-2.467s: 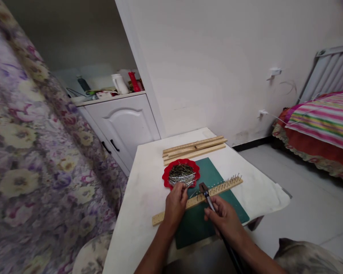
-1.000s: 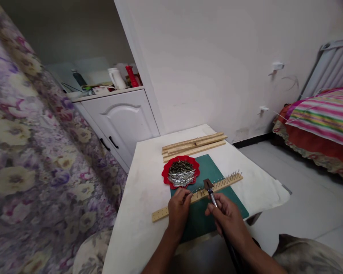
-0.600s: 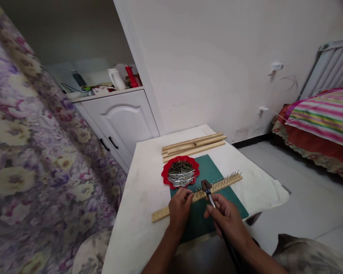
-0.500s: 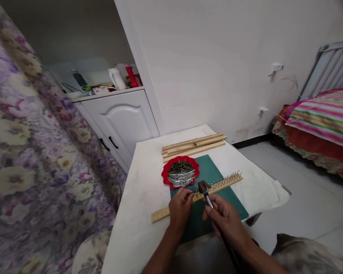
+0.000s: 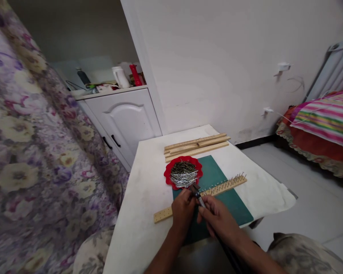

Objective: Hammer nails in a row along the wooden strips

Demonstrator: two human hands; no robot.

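My right hand [image 5: 217, 217] is wrapped around a hammer [image 5: 200, 198] with a dark head and a metal neck. The hammer head is right beside the fingertips of my left hand [image 5: 183, 208], over a wooden strip [image 5: 162, 215]. My left fingers are pinched together at the strip; a nail seems to be between them, but the hammer head largely hides it. Several nails [image 5: 236, 179] stand in rows along the strip's right part, while its left end shows small holes. Underneath lies a green mat [image 5: 211, 167]. Just behind my left hand, a red scalloped dish [image 5: 168, 179] holds a heap of loose nails [image 5: 184, 173].
Several bare wooden strips [image 5: 197, 145] lie at the back of the white-covered table [image 5: 143, 167]. A white cabinet [image 5: 128, 118] and floral curtain [image 5: 14, 152] stand to the left. A bed [image 5: 326, 121] is at the right, beyond the floor.
The hammer head has come down and left, from over the strip to beside my left fingertips. My left hand stays at about the same place on the strip. The view has shifted slightly.
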